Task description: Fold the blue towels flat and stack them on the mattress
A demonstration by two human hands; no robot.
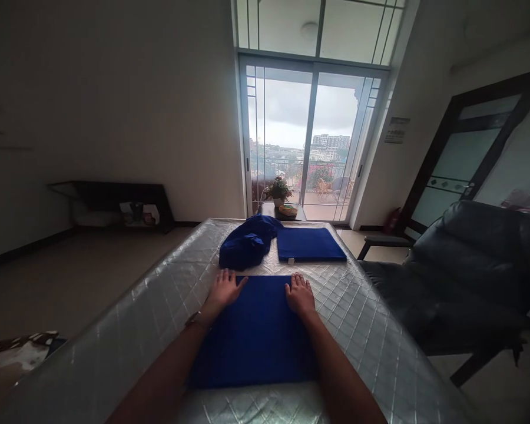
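Observation:
A flat blue folded cloth point(260, 335) lies in front of me on a quilted silvery mattress point(362, 330). My left hand point(225, 291) rests flat on its far left corner, fingers spread. On the far right corner lies my right hand point(301, 294), also flat with the fingers stretched out. Beyond them sits a second blue folded cloth point(311, 244), a small white tag at its near edge. To its left is a crumpled heap of blue cloth point(247, 241), just past my left fingertips.
A small table point(269, 210) with a potted plant point(278, 189) stands at the mattress's far end, before a sliding glass door point(278, 129). Close on the right is a dark armchair point(463, 271). A low dark shelf point(119, 194) stands by the left wall.

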